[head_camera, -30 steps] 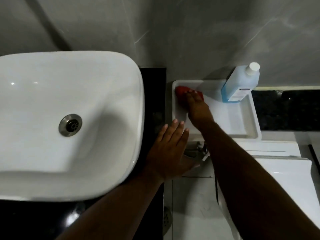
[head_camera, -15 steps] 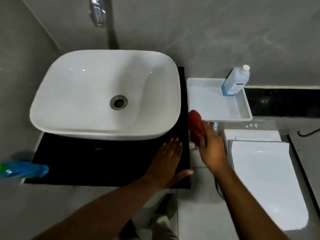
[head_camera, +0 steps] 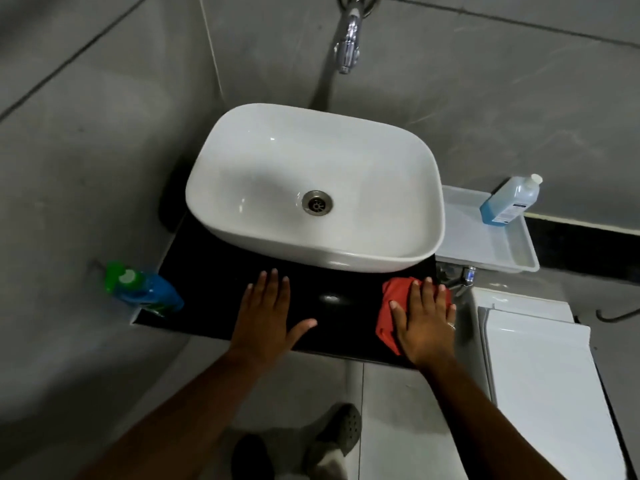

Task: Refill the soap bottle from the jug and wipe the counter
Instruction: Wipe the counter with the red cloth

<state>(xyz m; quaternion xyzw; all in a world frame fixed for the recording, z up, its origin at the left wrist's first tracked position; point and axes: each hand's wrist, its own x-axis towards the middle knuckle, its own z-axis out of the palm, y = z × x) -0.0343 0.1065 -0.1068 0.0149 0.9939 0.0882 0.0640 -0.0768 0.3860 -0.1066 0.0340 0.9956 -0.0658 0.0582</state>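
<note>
My right hand (head_camera: pixel 424 323) lies flat with straight fingers on a red cloth (head_camera: pixel 389 306), pressing it onto the black counter (head_camera: pixel 214 271) at its right front corner. My left hand (head_camera: pixel 266 313) rests flat on the counter's front middle, fingers straight, holding nothing. A clear jug of blue liquid with a white cap (head_camera: pixel 510 200) stands at the back right corner of a white tray (head_camera: pixel 519 247). A blue bottle with a green top (head_camera: pixel 143 289) lies at the counter's left end.
A white basin (head_camera: pixel 311 188) fills most of the counter, with a chrome tap (head_camera: pixel 349 39) on the wall above. A small chrome valve (head_camera: pixel 462 277) sits right of the cloth. A white toilet cistern and lid (head_camera: pixel 540 375) are at the right. My feet (head_camera: pixel 332 438) stand on grey floor tiles.
My right hand brought the red cloth out of the white tray and down onto the counter's right front corner. My left hand slid left along the counter. The view has pulled back.
</note>
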